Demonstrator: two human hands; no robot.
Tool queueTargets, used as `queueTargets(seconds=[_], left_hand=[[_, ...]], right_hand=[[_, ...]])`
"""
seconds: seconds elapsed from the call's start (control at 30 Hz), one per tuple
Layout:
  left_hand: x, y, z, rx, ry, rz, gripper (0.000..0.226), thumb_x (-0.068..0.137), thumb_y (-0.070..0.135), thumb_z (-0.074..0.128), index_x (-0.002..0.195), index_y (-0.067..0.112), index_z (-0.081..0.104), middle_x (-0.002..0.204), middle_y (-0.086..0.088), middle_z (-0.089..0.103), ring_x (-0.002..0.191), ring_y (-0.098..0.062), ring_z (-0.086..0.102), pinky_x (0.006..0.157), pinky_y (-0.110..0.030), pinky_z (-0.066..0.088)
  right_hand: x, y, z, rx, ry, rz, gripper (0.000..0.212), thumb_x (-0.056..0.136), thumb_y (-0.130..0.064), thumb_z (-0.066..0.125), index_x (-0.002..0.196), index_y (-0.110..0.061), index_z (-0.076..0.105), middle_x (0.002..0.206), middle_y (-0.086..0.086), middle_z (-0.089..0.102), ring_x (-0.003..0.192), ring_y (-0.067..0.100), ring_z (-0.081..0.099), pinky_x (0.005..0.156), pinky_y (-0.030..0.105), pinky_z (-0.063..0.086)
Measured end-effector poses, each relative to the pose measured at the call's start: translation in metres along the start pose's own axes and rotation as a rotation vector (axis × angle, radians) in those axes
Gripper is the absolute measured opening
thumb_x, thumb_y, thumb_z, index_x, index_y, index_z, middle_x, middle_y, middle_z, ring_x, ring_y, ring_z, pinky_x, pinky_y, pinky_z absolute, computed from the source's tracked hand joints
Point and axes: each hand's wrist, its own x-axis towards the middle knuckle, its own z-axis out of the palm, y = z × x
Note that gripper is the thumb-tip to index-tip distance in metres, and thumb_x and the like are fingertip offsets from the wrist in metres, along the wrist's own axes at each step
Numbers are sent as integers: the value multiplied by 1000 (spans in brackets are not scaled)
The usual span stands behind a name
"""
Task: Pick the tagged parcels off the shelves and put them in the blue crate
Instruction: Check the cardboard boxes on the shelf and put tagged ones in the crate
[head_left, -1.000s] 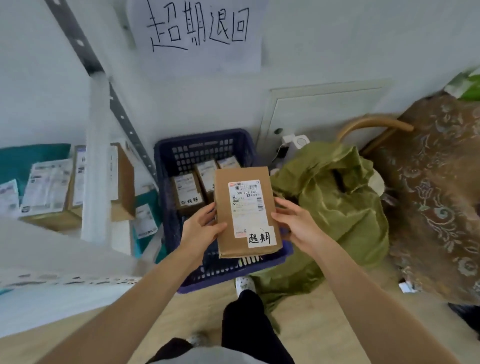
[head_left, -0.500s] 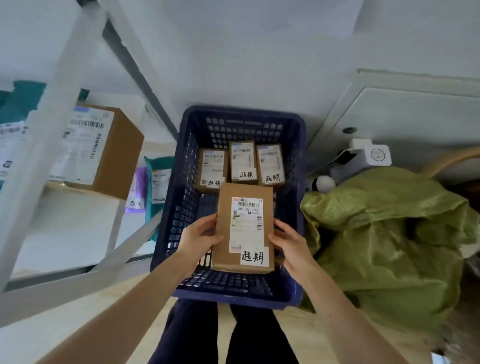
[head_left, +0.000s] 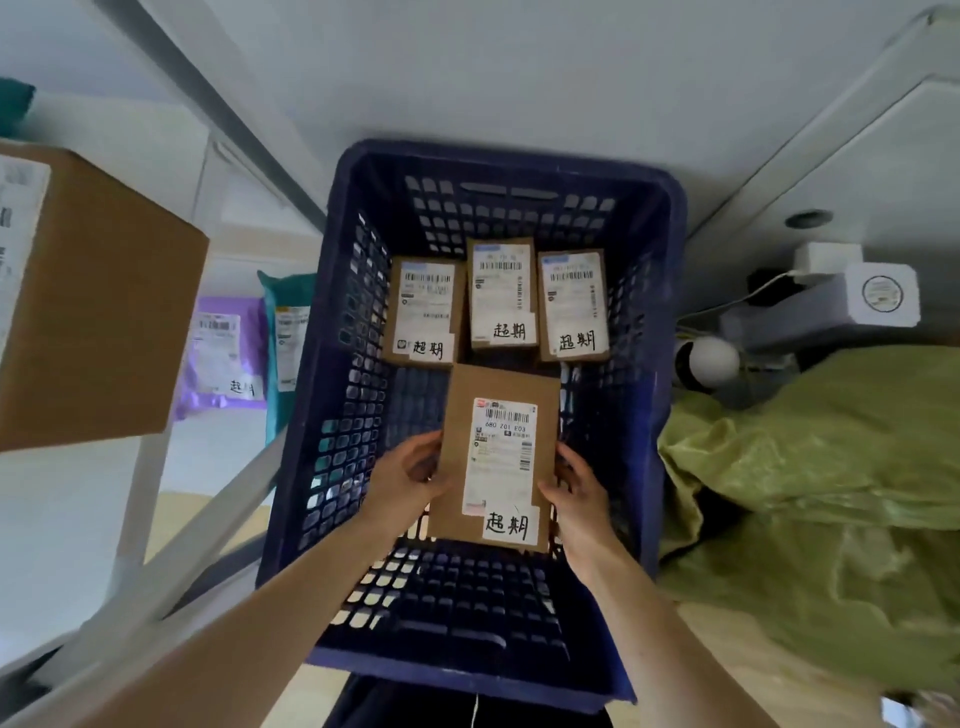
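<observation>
A brown cardboard parcel (head_left: 498, 410) with a white shipping label and a handwritten white tag is inside the blue crate (head_left: 670, 332), just above its floor. My left hand (head_left: 410, 480) grips its left edge and my right hand (head_left: 579, 491) grips its right edge. Three more tagged brown parcels lie side by side at the far end of the crate: left (head_left: 426, 312), middle (head_left: 501, 293), right (head_left: 571, 306).
A white metal shelf frame (head_left: 218, 525) runs along the crate's left side. On the shelves sit a large brown box (head_left: 98, 306), a purple tagged mailer (head_left: 223, 353) and a teal mailer (head_left: 288, 332). A green sack (head_left: 831, 488) lies right of the crate.
Both hands have lowered the parcel from above the crate's rim down inside it. The view has moved closer and tilted down over the crate.
</observation>
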Motion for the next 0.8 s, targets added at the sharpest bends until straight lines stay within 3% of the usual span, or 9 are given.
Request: queueTargets(seconds=[0.2,0.33,0.47,0.53,0.6,0.7,0.8], left_hand=[[30,-9,7,6,10,-60,52,77,-12,68,124,8,55,114,0,61,108,-15,57,103,-38,45],[46,-17,9,11,4,-74,47,77,-10,69,119,7,57,116,-1,64,112,-20,60,100,-47,48],[52,-23,13,-16,-7,-38,51,78,-14,66,121,11,56,112,2,63,110,-17,59,95,-45,51],[52,-22,16,-39,-38,-23,57,80,-17,61,128,13,51,114,1,60,104,-11,57,85,-32,56],[53,-21,16,-70,-51,-22,61,82,-18,59,131,16,48,111,4,58,103,-10,56,78,-26,57],[55,-20,20,-83,-95,-38,67,79,-18,61,132,20,49,107,12,60,101,-7,59,92,-41,53],[57,-18,25,-104,-151,-61,68,78,-18,62,131,23,48,116,7,59,101,-10,59,94,-45,51]], right_hand=[[25,6,6,-100,58,-46,53,90,4,57,137,-19,47,118,0,59,103,16,58,90,38,51],[36,8,7,-138,64,-71,57,88,6,59,138,-17,45,123,2,57,102,12,57,80,25,50],[40,11,8,-160,79,-77,58,87,10,57,139,-13,43,116,1,56,88,4,57,57,11,49],[42,13,8,-184,103,-83,57,88,10,56,139,-14,44,117,1,57,94,8,56,61,11,48],[44,13,9,-221,125,-107,56,89,8,55,139,-16,44,122,2,58,103,11,55,75,16,49],[45,13,8,-268,149,-122,58,91,5,54,141,-20,41,121,-2,55,112,15,54,93,34,50],[40,10,6,-297,159,-132,61,92,6,51,144,-21,36,118,-6,54,111,13,52,91,29,47]])
